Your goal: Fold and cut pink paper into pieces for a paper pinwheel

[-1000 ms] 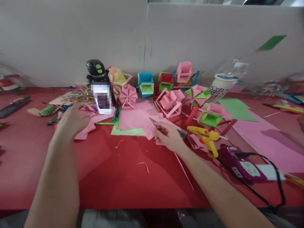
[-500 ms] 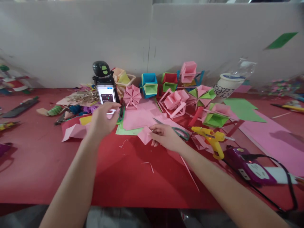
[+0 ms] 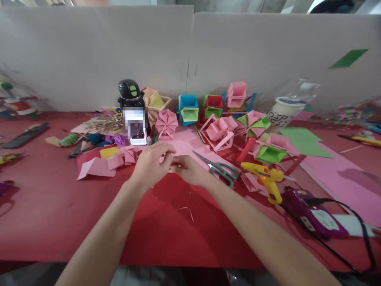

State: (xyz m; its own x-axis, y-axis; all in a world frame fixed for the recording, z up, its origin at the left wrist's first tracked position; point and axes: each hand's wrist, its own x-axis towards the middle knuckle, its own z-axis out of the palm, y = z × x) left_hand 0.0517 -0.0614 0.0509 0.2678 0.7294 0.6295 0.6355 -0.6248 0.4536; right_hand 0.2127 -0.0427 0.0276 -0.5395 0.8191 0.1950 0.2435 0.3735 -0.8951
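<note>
My left hand [image 3: 153, 161] and my right hand [image 3: 189, 169] meet over the middle of the red table. The fingers of both are curled together. A small folded piece of pink paper, seen in my right hand a moment ago, is now hidden behind the fingers. Just right of my right hand lie green-handled scissors [image 3: 220, 169], blades closed, partly on pink paper sheets [image 3: 186, 139]. A phone [image 3: 137, 135], lit up, leans on a black stand [image 3: 130, 89] beyond my left hand. Small pink folded pieces [image 3: 117, 160] lie left of my left hand.
Folded paper models, including a blue and green one [image 3: 188, 109], line the white partition [image 3: 119, 47]. A yellow glue gun [image 3: 264, 176] and a purple power strip [image 3: 315, 214] with a black cable sit at right. A paper cup [image 3: 282, 113] stands behind green sheets [image 3: 306, 141].
My left hand has come away from the phone, back and to the right, to meet my right hand. My right hand has shifted left, uncovering the scissors. The pink paper has gone out of sight.
</note>
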